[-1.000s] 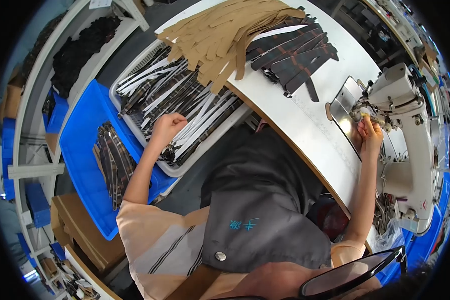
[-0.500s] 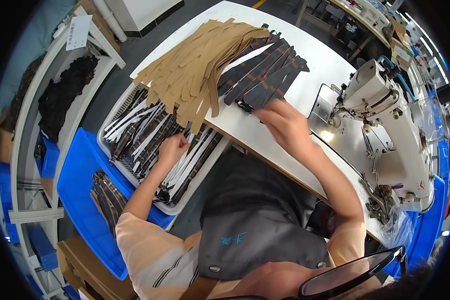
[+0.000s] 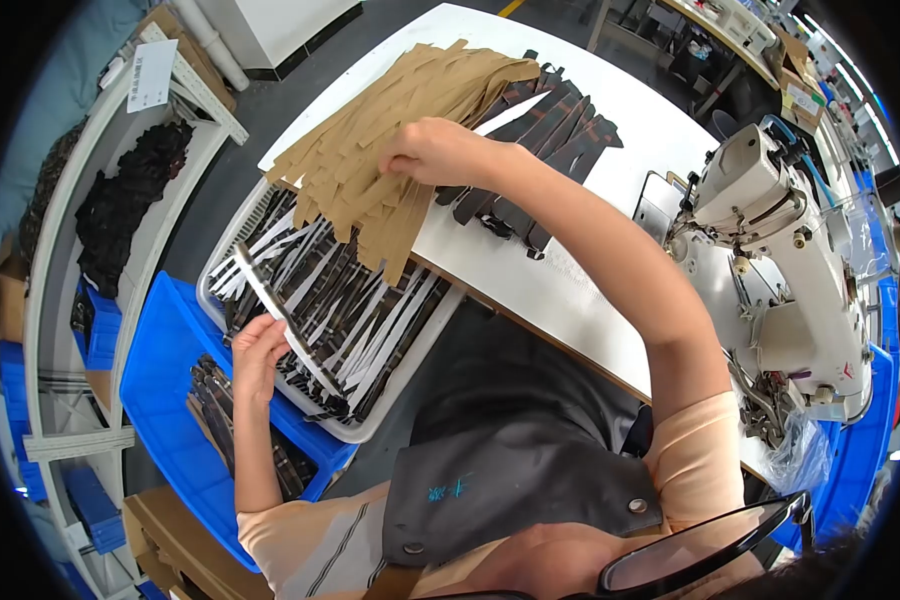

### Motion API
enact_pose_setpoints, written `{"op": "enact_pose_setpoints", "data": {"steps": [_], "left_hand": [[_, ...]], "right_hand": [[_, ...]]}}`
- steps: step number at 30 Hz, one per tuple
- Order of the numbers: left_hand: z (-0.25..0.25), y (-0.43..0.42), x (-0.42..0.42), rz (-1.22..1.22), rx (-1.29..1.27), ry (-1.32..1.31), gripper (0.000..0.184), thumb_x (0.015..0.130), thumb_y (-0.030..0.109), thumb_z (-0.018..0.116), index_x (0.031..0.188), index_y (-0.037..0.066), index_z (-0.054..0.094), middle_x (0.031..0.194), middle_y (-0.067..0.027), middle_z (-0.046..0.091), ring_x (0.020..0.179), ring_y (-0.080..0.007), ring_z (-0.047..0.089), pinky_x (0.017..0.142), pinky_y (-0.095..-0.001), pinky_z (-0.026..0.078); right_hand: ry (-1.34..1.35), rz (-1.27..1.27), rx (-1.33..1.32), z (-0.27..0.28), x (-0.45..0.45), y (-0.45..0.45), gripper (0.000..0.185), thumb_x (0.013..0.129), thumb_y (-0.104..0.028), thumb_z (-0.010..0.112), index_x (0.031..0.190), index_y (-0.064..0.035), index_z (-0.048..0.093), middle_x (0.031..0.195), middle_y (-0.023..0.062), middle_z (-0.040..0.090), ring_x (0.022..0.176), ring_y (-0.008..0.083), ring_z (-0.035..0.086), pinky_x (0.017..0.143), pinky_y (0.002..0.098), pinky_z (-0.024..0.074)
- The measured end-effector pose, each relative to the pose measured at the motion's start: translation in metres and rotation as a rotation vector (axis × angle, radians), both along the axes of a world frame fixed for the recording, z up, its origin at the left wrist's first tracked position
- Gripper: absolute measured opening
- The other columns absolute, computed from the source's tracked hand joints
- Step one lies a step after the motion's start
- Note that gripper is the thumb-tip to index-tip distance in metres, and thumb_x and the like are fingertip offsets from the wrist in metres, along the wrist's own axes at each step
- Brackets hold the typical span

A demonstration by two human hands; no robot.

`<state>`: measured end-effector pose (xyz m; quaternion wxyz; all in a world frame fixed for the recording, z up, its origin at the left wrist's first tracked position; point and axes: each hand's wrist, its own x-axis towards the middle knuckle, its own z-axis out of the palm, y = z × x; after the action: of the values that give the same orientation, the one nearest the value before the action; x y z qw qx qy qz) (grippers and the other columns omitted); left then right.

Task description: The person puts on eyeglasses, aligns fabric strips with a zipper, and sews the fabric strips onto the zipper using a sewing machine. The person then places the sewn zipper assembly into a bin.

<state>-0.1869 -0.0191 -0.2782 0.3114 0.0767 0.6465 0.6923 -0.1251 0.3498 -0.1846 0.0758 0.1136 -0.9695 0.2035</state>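
Observation:
My left hand (image 3: 258, 352) is closed on a narrow fabric strip (image 3: 288, 325), white along one face with a dark edge. It holds the strip tilted above a white plastic basket (image 3: 368, 432) filled with dark plaid and white strips (image 3: 390, 335). Over the pile of tan strips (image 3: 345, 135) at the table's left side is my right hand (image 3: 438, 152), its fingertips pinched together against the pile. What is between those fingertips is hidden. Dark plaid strips (image 3: 560, 130) lie beside the tan ones, partly behind my right forearm.
A sewing machine (image 3: 770, 220) stands on the white table (image 3: 570, 280) at the right. A blue bin (image 3: 160, 370) with more plaid pieces sits left of the basket. Shelving (image 3: 45, 380) holds dark fabric (image 3: 130, 200) at the far left. A clear plastic bag (image 3: 800, 450) hangs by the machine.
My right hand has moved left from beside the dark plaid strips to the tan pile. My left hand has moved left and down, and now shows a strip lifted over the basket.

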Motion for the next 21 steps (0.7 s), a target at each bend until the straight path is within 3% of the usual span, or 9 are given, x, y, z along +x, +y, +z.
{"op": "enact_pose_setpoints", "data": {"steps": [1, 4, 7, 10, 13, 18, 21], "left_hand": [[0.008, 0.005, 0.000, -0.008, 0.031, 0.016, 0.012, 0.088, 0.006, 0.061, 0.099, 0.002, 0.063, 0.085, -0.0030, 0.067, 0.071, -0.0076, 0.063, 0.064, -0.0215, 0.052], [0.044, 0.023, 0.006, -0.018, 0.116, 0.080, 0.009, 0.090, 0.007, 0.059, 0.096, 0.002, 0.063, 0.083, -0.0021, 0.066, 0.069, -0.0071, 0.062, 0.064, -0.0215, 0.052], [0.069, 0.029, 0.002, -0.079, 0.120, 0.183, 0.009, 0.090, 0.008, 0.059, 0.095, 0.002, 0.062, 0.083, -0.0018, 0.065, 0.069, -0.0066, 0.061, 0.062, -0.0205, 0.051], [0.080, 0.046, -0.002, -0.093, 0.059, 0.201, 0.007, 0.090, 0.010, 0.060, 0.094, 0.004, 0.062, 0.079, 0.0010, 0.063, 0.066, -0.0030, 0.057, 0.059, -0.0175, 0.047], [0.080, 0.063, -0.011, -0.157, 0.087, 0.197, 0.009, 0.090, 0.012, 0.061, 0.094, 0.004, 0.061, 0.080, 0.0001, 0.064, 0.066, -0.0031, 0.057, 0.059, -0.0170, 0.046], [0.079, 0.084, -0.014, -0.215, 0.075, 0.183, 0.010, 0.090, 0.013, 0.060, 0.094, 0.004, 0.061, 0.080, -0.0011, 0.064, 0.066, -0.0036, 0.058, 0.058, -0.0168, 0.044], [0.083, 0.088, -0.014, -0.253, 0.061, 0.181, 0.011, 0.091, 0.014, 0.059, 0.094, 0.004, 0.061, 0.080, -0.0015, 0.065, 0.066, -0.0039, 0.058, 0.059, -0.0174, 0.045]], "right_hand": [[-0.070, 0.019, 0.063, 0.002, -0.006, -0.003, 0.018, 0.083, -0.005, 0.057, 0.097, -0.0022, 0.067, 0.084, 0.0134, 0.067, 0.075, 0.0276, 0.065, 0.066, 0.0362, 0.0527], [0.123, -0.112, 0.151, -0.011, -0.021, -0.012, 0.022, 0.076, -0.001, 0.056, 0.093, -0.0051, 0.068, 0.083, 0.0122, 0.066, 0.076, 0.0300, 0.064, 0.066, 0.0376, 0.0511], [0.398, -0.227, 0.023, 0.006, 0.004, -0.014, 0.019, 0.076, -0.002, 0.056, 0.091, -0.0055, 0.066, 0.088, 0.0105, 0.062, 0.074, 0.0300, 0.063, 0.064, 0.0370, 0.0513], [0.350, -0.290, 0.102, 0.002, 0.034, -0.002, 0.014, 0.076, -0.002, 0.056, 0.087, -0.0049, 0.065, 0.091, 0.0094, 0.059, 0.075, 0.0294, 0.063, 0.064, 0.0368, 0.0520], [0.390, -0.171, 0.066, -0.017, 0.049, -0.001, 0.012, 0.077, -0.004, 0.063, 0.090, -0.0033, 0.062, 0.087, 0.0081, 0.057, 0.073, 0.0292, 0.061, 0.063, 0.0377, 0.0513], [0.289, -0.061, 0.261, -0.029, 0.051, -0.016, 0.032, 0.067, 0.004, 0.059, 0.097, -0.0039, 0.065, 0.099, 0.0093, 0.057, 0.090, 0.0256, 0.059, 0.082, 0.0346, 0.0490], [0.347, 0.030, 0.305, -0.030, 0.051, -0.015, 0.024, 0.072, -0.002, 0.056, 0.092, -0.0071, 0.068, 0.093, 0.0070, 0.058, 0.090, 0.0227, 0.060, 0.082, 0.0332, 0.0477]]}}
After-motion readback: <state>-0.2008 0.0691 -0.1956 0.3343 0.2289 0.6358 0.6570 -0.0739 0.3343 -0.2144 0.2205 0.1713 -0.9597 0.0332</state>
